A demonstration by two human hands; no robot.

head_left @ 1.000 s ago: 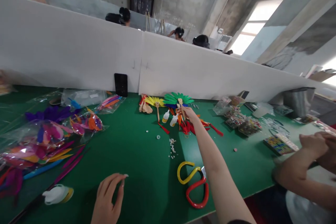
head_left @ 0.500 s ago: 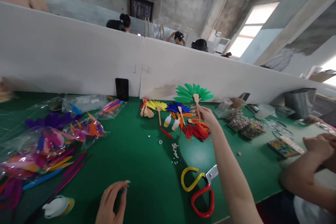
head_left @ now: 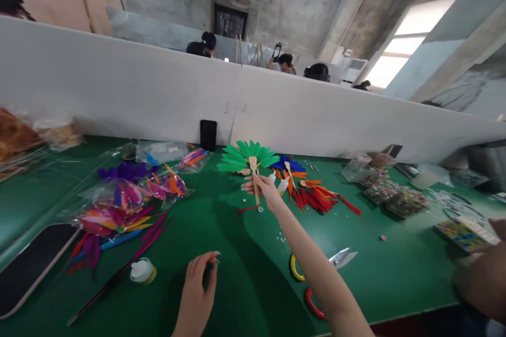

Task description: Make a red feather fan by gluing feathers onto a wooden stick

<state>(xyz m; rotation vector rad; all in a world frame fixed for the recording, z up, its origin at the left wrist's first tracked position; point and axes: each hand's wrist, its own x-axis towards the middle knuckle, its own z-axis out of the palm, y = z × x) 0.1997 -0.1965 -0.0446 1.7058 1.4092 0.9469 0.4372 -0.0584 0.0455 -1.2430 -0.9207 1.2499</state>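
Observation:
My right hand (head_left: 263, 189) is closed around the wooden handle of a green feather fan (head_left: 241, 158), held upright over the far part of the table. The fan hides most of what lies behind it. Near the front edge, my left hand (head_left: 200, 287) is loosely curved, its thumb and fingertips slightly apart, with nothing visible between them. Just right of the held fan lie a blue feather fan (head_left: 292, 162), a white glue bottle (head_left: 283, 185) and red feathers (head_left: 319, 199). Scissors (head_left: 343, 258) with yellow and red handles lie partly under my right forearm.
Bagged coloured feathers (head_left: 118, 208) cover the left side, near a white-capped bottle (head_left: 143, 271). A black phone (head_left: 208, 135) leans on the white partition (head_left: 158, 84). Boxes of beads (head_left: 407, 201) stand at right, beside another person's arm (head_left: 480, 279). Small white beads (head_left: 281, 236) lie mid-table.
My right hand has carried the green feather fan leftward, and it now covers the yellow fan's place. The view has turned left. My left hand keeps nearly the same curved pose.

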